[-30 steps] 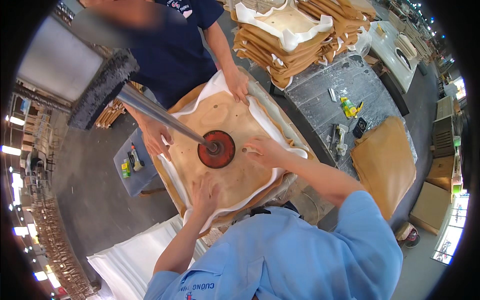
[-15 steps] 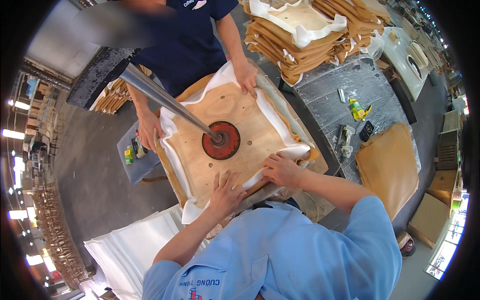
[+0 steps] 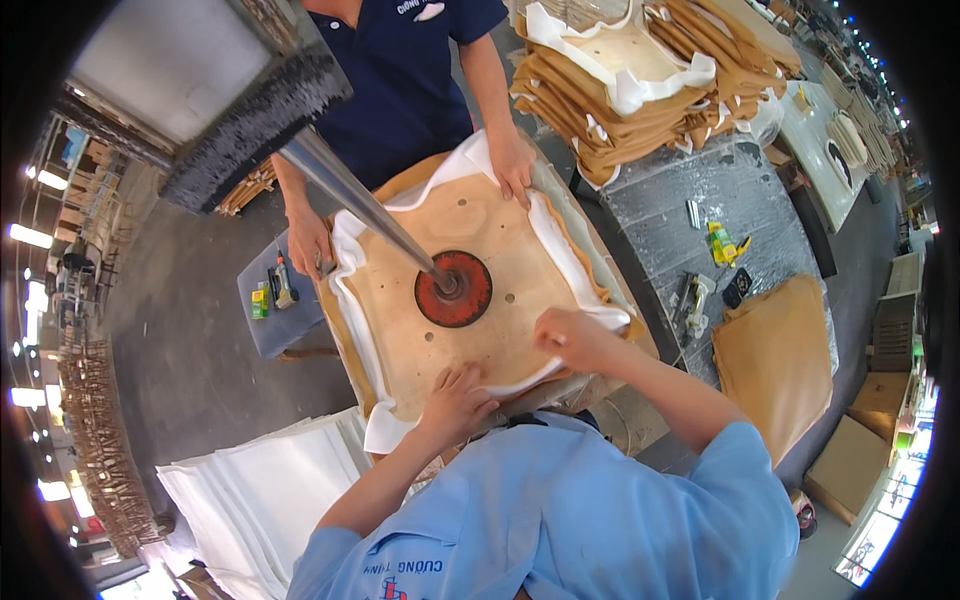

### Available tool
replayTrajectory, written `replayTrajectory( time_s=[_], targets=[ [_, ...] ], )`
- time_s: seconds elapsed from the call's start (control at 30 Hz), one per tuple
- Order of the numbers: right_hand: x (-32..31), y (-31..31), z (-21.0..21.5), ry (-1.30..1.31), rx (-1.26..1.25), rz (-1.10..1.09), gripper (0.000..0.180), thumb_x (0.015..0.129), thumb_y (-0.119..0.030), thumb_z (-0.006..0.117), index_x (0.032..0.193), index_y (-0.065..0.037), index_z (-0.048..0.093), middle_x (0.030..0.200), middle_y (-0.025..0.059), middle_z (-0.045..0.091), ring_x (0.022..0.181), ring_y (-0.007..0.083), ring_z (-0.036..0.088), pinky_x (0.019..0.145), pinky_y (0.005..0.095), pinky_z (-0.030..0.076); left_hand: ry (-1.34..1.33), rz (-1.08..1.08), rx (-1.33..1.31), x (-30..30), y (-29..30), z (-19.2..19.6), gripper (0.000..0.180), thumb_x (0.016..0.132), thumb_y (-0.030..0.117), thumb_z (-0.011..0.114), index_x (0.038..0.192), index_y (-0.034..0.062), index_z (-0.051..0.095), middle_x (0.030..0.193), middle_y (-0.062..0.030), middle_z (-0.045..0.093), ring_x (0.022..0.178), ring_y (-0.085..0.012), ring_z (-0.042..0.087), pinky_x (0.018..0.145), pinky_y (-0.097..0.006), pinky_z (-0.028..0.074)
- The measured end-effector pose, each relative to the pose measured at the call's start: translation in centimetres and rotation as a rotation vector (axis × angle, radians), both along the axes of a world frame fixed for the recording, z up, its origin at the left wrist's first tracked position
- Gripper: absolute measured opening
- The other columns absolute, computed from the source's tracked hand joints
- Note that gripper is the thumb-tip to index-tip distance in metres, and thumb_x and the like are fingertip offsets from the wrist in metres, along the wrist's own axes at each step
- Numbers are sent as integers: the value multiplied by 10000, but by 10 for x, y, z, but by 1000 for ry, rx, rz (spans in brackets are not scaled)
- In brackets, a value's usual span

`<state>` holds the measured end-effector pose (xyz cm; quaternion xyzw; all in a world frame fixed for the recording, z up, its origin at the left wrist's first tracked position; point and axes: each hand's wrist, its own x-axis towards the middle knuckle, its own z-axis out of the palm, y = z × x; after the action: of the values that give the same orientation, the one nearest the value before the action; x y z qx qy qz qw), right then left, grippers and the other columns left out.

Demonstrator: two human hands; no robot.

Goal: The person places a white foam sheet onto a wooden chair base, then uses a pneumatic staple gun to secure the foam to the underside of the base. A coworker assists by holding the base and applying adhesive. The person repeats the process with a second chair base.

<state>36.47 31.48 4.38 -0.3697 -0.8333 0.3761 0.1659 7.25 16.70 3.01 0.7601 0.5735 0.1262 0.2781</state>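
Note:
A square plywood panel (image 3: 400, 370) lies in front of me, with white padding (image 3: 345, 275) and brown covering (image 3: 345, 350) around its edges. My left hand (image 3: 457, 405) rests on its near edge, open, fingers stretched onto the wood. Above the near right part, my right hand (image 3: 572, 340) is a closed fist, slightly blurred; whatever it may hold is hidden. A round red disc (image 3: 478, 305) on a metal shaft (image 3: 370, 210) stands on the middle of the panel. Across from me, a co-worker's hands (image 3: 512, 165) are at the far right and far left edges.
Brown covers and padded panels are piled in a stack (image 3: 570, 115) at the back right. A plastic-wrapped table (image 3: 660, 195) on the right holds tools and brown sheets (image 3: 775, 355). White sheets (image 3: 250, 490) lie at the lower left, below a small blue-grey stand (image 3: 275, 330) with tools.
My right hand has come off the padding at the near right corner and closed into a fist above the wood. My left hand stays at the near edge. The view has shifted slightly.

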Motion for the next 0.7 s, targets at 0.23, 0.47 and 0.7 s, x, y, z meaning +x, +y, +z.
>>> replayTrajectory(
  time_s=[0.23,0.47,0.7],
  targets=[
    [112,95,25,-67,7,-711,334,1043,-343,722,1206,-55,758,1075,161,786,1013,316,767,901,423,590,-5,1097,236,-117,-25,22,375,1032,304,723,1268,12,713,1139,-175,727,1040,-350,697,939,-429,553],
    [76,65,-34,-299,-227,-698,453,961,-417,807,1183,-45,674,971,162,744,938,354,744,860,479,572,-43,1308,-195,-110,-58,3,461,986,382,761,1246,5,703,980,-139,685,889,-280,655,871,-430,547],
    [73,58,-35,-282,-117,-707,402,959,-356,802,1156,-41,650,1048,180,714,973,372,716,864,499,559,-147,1295,-187,-120,-65,-3,312,998,284,756,1095,-11,720,906,-106,703,831,-218,650,778,-391,537]
  ],
)
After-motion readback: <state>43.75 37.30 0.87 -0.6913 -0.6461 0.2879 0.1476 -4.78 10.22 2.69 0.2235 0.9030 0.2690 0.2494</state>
